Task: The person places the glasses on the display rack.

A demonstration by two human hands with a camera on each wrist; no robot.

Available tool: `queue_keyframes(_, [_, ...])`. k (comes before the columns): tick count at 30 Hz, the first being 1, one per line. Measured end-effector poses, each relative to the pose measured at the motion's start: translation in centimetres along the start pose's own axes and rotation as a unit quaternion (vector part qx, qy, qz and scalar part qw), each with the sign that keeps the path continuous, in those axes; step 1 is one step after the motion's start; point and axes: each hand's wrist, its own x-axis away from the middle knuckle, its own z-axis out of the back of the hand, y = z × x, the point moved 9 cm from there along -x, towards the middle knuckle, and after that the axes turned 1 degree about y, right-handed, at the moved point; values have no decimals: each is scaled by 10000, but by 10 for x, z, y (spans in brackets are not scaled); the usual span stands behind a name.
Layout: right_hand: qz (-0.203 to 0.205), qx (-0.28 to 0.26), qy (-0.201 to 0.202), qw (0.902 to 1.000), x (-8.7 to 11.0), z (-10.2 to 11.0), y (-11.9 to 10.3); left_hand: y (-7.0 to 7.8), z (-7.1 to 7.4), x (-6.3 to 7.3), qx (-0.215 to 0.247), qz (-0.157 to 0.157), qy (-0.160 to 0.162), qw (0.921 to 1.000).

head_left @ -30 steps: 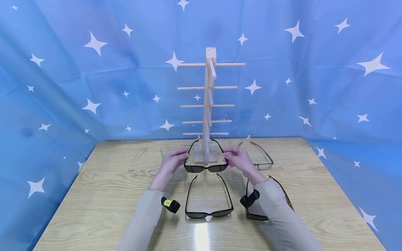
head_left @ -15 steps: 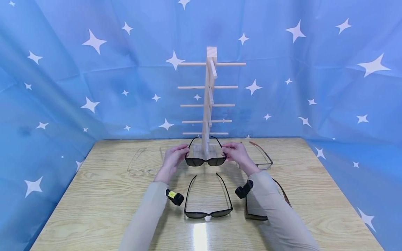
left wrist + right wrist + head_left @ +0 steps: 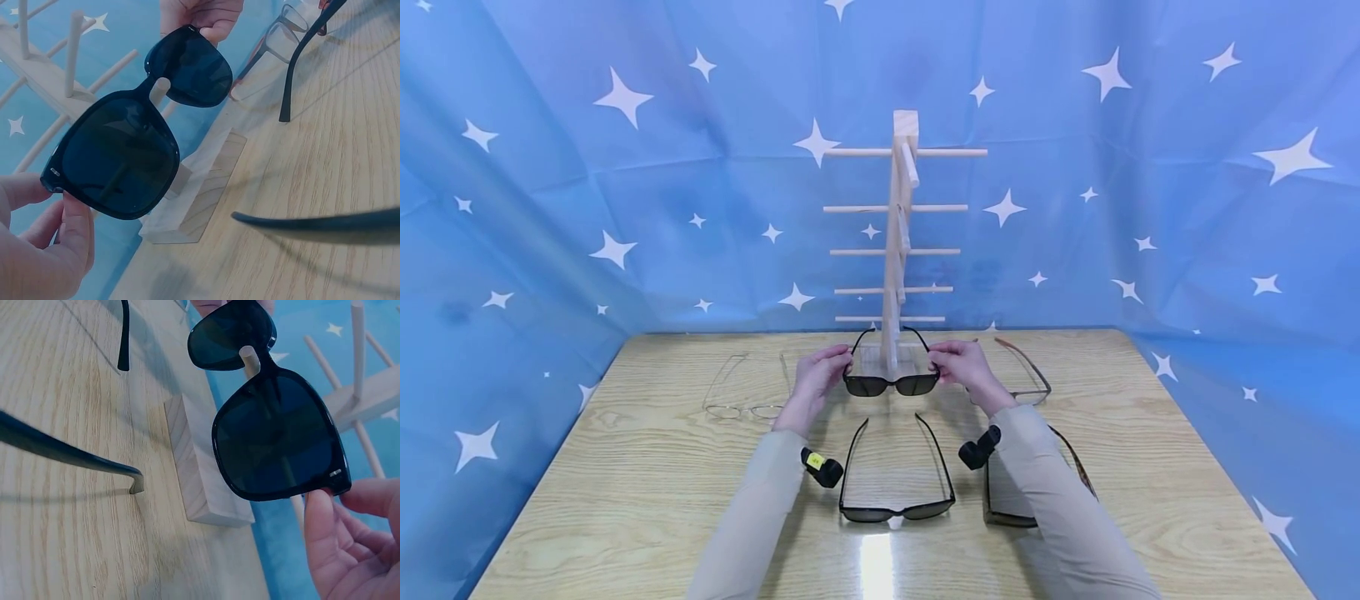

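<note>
The sunglasses (image 3: pixel 867 387) seem already set over a low front peg (image 3: pixel 250 359) of the stand (image 3: pixel 892 287), but their ends are pinched by the left hand (image 3: pixel 817 379) and right hand (image 3: pixel 964 371). Four other pairs (image 3: pixel 932 509), before and beside the stand, are not hung.

Bench (image 3: pixel 625 517) pale, wood-grained. Wooden rack (image 3: pixel 895 233) stands at rear centre. Also on bench: wire glasses (image 3: pixel 726 412), left; black sunglasses (image 3: pixel 921 510), front; reddish-armed glasses (image 3: pixel 1036 395) and speckled glasses (image 3: pixel 1013 520), right.
</note>
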Motion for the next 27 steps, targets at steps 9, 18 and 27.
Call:
queue_keyframes(9, [32,-2,-18,10000,-2,0,4,-2,-1,-3,-30,-17,51,10000])
queue_keyframes(18, [10,-40,-69,10000,-2,-2,5,-4,2,-5,-76,14,76,9999])
queue_keyframes(27, [162,23,56,9999,6,5,-1,-3,5,-3,-296,-5,-93,9995])
